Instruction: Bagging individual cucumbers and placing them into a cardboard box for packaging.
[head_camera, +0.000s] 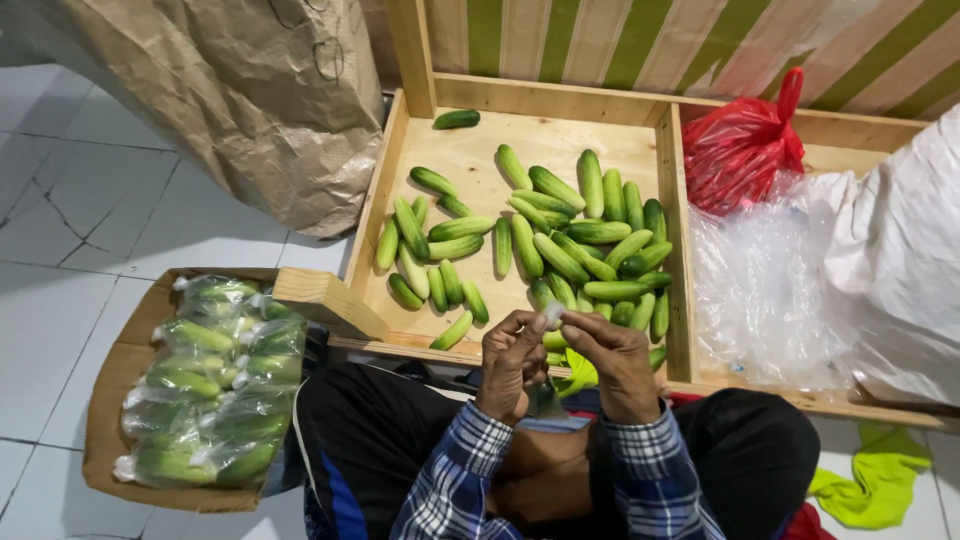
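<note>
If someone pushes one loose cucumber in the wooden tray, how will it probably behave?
A loose cucumber looks round and smooth, so it would probably roll sideways on the flat wooden tray. It seems firm, likely staying stiff when lifted. Its glossy skin may be a little slippery.

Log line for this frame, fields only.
left hand: pinching clear bag | right hand: same bag | tray: loose cucumbers | box: bagged cucumbers

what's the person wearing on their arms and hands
Both arms are in long sleeves of a plaid shirt, blue and white with dark lines, the cuffs reaching the wrists. The left hand and right hand are bare: no gloves, and no rings or watch that I can make out.
</note>
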